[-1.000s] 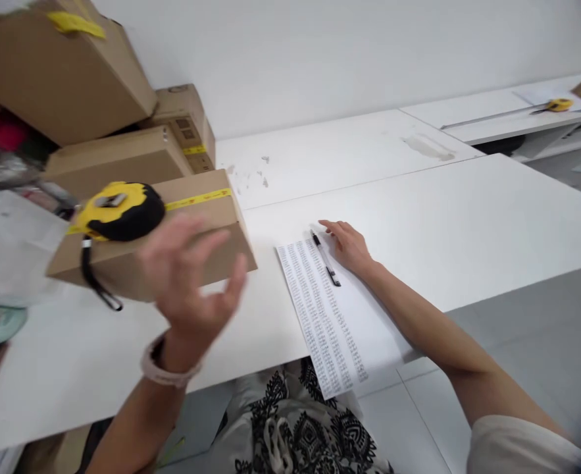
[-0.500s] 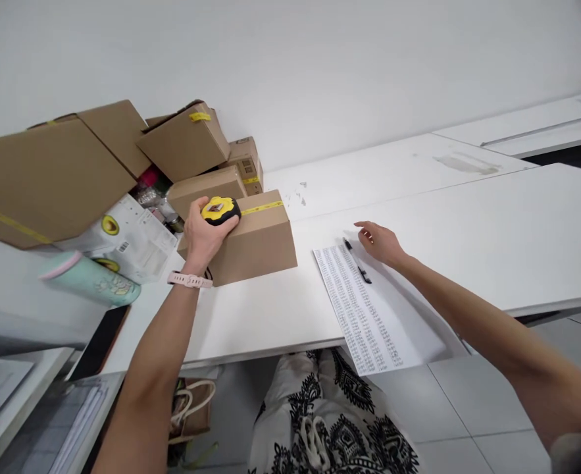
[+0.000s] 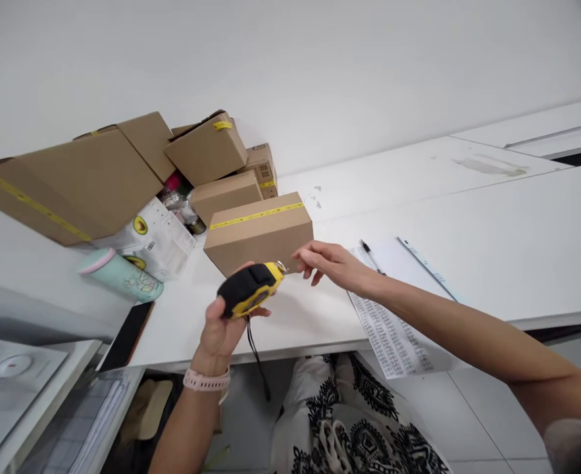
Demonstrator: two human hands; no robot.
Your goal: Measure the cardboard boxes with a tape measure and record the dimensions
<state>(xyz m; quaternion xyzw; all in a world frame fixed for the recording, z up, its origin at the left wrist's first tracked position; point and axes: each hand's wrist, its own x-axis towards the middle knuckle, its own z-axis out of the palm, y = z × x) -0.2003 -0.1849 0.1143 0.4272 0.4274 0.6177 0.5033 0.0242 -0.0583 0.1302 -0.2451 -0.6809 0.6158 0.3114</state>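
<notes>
My left hand [image 3: 226,329] is closed around a black and yellow tape measure [image 3: 249,291], which is tilted above the front of the table. A black wrist cord [image 3: 256,359] dangles from it. The metal hook [image 3: 283,267] at the tape's mouth points right, with no visible length of blade drawn out. My right hand [image 3: 332,264] is just beside that hook, fingers loosely bent and apart, with a small gap and nothing visible in them. Behind the tape measure is a closed cardboard box [image 3: 265,247] with yellow tape along its top.
Several cardboard boxes [image 3: 206,155] are piled at the back left. A mint tumbler [image 3: 122,276], an avocado-print package [image 3: 164,240] and a black phone [image 3: 128,336] lie at the left. Printed sheets [image 3: 399,336] overhang the front edge under my right forearm, with a pen [image 3: 370,253] on them.
My left hand has lifted the tape measure off the box and brought it nearer, turning it. My right hand has moved left from beside the pen to the tape's hook.
</notes>
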